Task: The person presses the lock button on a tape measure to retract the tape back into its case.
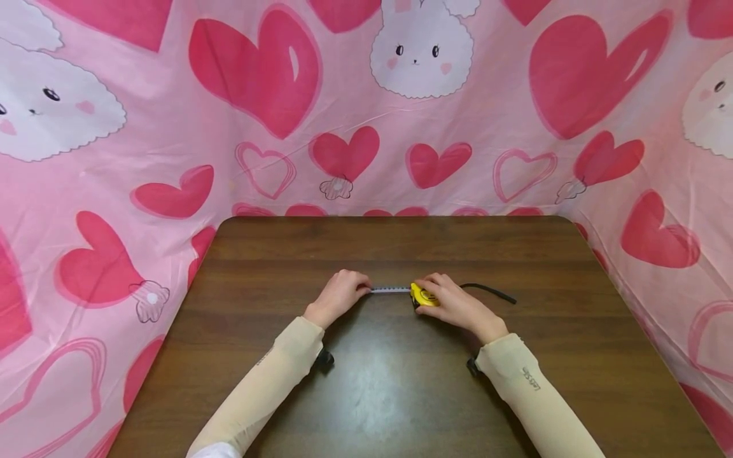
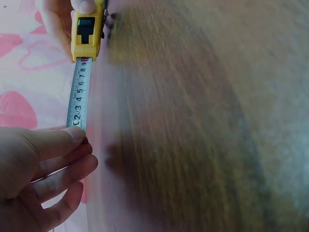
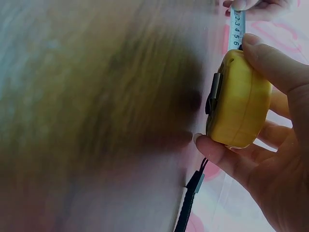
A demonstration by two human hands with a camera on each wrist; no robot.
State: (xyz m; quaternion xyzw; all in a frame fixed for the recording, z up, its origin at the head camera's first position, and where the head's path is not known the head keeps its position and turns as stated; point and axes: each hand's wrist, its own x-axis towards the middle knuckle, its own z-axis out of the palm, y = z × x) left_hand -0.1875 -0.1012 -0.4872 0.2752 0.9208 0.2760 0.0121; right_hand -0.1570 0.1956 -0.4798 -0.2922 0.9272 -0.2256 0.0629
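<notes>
A yellow tape measure [image 1: 424, 295] with black parts is gripped by my right hand [image 1: 455, 305], thumb and fingers around its case in the right wrist view. A short length of its white blade [image 1: 392, 290] runs out to the left. My left hand [image 1: 340, 296] pinches the blade's free end between thumb and forefinger, which hide the tip. In the left wrist view, the numbered blade [image 2: 79, 92] shows figures from about 2 to 9 between that hand and the case. From the case's other end trails a black wrist strap [image 3: 188, 203].
Both hands work over a brown wood-grain table [image 1: 372, 394], near its middle. A pink cloth [image 1: 355, 76] with hearts and rabbit faces hangs behind and at both sides. Small black cameras sit at the wrists over beige sleeves [image 1: 275, 369].
</notes>
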